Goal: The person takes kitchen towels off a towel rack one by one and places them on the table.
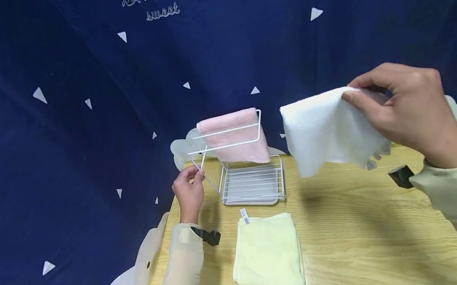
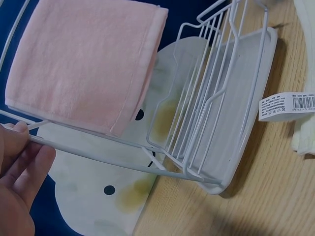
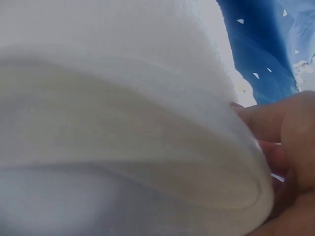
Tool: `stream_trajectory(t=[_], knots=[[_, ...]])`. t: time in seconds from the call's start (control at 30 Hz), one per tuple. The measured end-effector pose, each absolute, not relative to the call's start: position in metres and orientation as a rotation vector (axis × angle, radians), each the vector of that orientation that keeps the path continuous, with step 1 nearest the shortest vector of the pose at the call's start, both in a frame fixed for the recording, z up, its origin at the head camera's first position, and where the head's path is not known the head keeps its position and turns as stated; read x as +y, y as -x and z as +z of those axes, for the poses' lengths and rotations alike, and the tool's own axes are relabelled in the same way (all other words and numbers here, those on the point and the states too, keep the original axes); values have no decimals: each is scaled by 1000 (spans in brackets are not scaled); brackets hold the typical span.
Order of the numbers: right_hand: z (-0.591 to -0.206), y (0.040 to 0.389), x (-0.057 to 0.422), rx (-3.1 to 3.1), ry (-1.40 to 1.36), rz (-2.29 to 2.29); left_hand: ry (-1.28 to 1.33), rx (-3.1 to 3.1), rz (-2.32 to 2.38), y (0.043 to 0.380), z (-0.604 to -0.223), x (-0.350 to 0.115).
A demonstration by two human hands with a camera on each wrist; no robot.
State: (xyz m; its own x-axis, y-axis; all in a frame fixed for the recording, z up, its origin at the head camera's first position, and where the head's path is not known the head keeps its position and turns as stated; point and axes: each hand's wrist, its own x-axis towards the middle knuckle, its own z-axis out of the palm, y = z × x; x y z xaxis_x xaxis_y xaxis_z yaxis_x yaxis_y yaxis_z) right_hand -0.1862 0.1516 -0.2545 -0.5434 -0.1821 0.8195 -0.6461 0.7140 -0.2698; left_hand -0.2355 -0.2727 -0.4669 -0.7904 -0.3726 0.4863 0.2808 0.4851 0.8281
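Observation:
A white wire rack [image 1: 253, 184] with a grey-white base tray stands at the back of the table. My left hand [image 1: 188, 188] grips its left upright wire; the left wrist view shows thumb and fingers [image 2: 37, 169] around it. Over the rack's rear top bar hangs a folded pink towel [image 1: 234, 136]. Up to the right of the rack, my right hand [image 1: 407, 109] pinches a folded white towel [image 1: 327, 127] by its upper edge, and the cloth hangs down above the table. In the right wrist view the white towel [image 3: 123, 123] fills most of the picture.
In front of the rack a folded yellow towel [image 1: 268, 256] lies flat, its white label [image 1: 244, 216] sticking out toward the rack. The wooden table [image 1: 361, 241] extends right. A dark blue curtain [image 1: 219, 54] with white triangles and clouds hangs behind and at the left.

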Motion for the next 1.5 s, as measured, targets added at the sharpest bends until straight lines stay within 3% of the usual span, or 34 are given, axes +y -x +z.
stream_trajectory(t=[0.83, 1.5], knots=[[-375, 192, 159, -2290, -767, 766, -78, -2103, -1370, 238, -473, -276], [-427, 201, 160, -2236, -809, 859, -76, -2124, -1349, 238, -473, -276]])
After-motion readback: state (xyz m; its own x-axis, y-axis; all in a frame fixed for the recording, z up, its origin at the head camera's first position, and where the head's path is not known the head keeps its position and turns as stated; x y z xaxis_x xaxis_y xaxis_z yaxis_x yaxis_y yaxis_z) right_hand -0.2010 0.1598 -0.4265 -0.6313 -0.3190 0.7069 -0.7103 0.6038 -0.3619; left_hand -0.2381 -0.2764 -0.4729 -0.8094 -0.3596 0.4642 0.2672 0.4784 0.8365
